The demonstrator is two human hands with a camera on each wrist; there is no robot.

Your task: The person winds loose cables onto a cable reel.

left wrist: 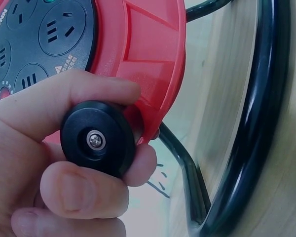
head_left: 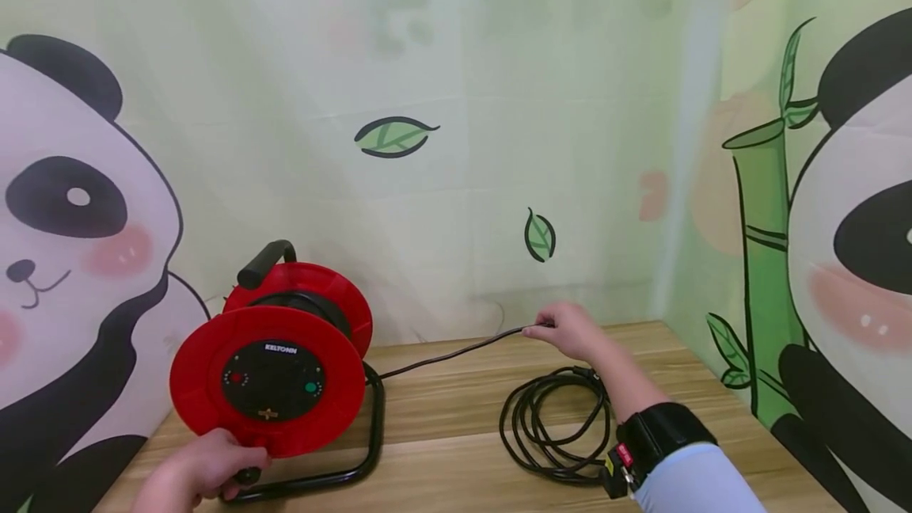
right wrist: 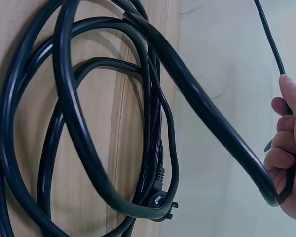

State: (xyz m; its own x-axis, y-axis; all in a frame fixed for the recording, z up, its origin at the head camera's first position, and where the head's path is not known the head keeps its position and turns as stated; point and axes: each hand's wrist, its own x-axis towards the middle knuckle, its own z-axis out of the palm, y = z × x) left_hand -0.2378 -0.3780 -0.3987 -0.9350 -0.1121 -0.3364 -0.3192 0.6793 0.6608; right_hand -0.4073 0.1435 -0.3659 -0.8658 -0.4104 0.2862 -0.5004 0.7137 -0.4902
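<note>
The left grip [head_left: 210, 463] is holding the black knob [left wrist: 96, 140] at the front of the red cable reel [head_left: 343, 386], its fingers curling round it, while the right grip [head_left: 570, 331] is pinching the black cable [head_left: 456, 352]. The reel is standing on the left part of the counter [head_left: 442, 442] on its black tubular frame [head_left: 378, 422]. From the reel, the cable is stretching to the right grip, then running into loose loops [right wrist: 63, 59] lying on the counter below the right forearm, a plug [right wrist: 159, 200] showing at their edge.

Pale green backdrop [head_left: 470, 77], cartoon pandas [head_left: 78, 260], bamboo [head_left: 764, 275]; wood-grain tabletop [head_left: 442, 426] below.
</note>
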